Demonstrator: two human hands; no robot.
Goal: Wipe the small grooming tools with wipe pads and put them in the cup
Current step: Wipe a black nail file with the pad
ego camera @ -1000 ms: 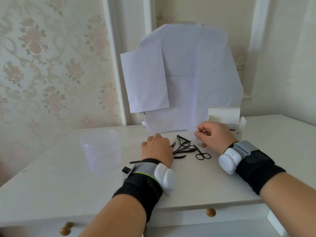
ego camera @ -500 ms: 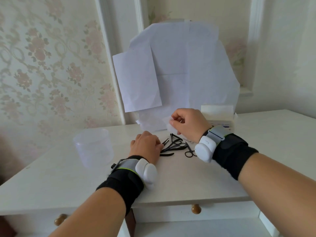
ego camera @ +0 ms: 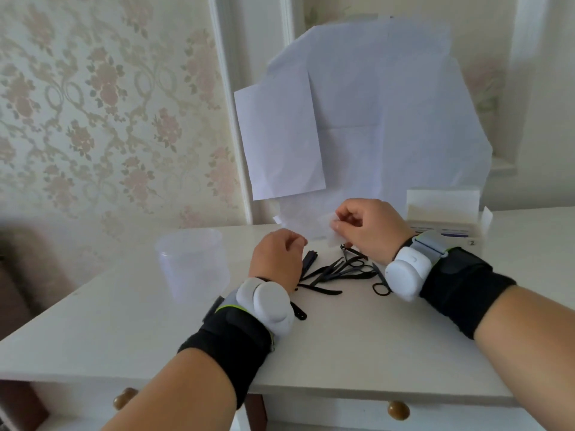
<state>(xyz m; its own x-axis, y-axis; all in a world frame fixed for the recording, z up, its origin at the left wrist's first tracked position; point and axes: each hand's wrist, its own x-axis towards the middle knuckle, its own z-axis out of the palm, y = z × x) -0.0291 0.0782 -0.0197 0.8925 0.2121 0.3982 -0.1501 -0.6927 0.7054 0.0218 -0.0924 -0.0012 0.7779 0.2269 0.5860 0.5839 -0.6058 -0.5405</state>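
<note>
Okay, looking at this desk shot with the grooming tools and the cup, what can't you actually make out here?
Head view only:
- Left hand: its back hides the fingers, so whether it grips a tool is unclear.
- Black tools: overlapping, partly behind both hands; no sure count.
- Wipe pad: partly covered by the right hand pinching it.
- Cup: translucent and blurred; contents unclear.
- Box print: too small.
</note>
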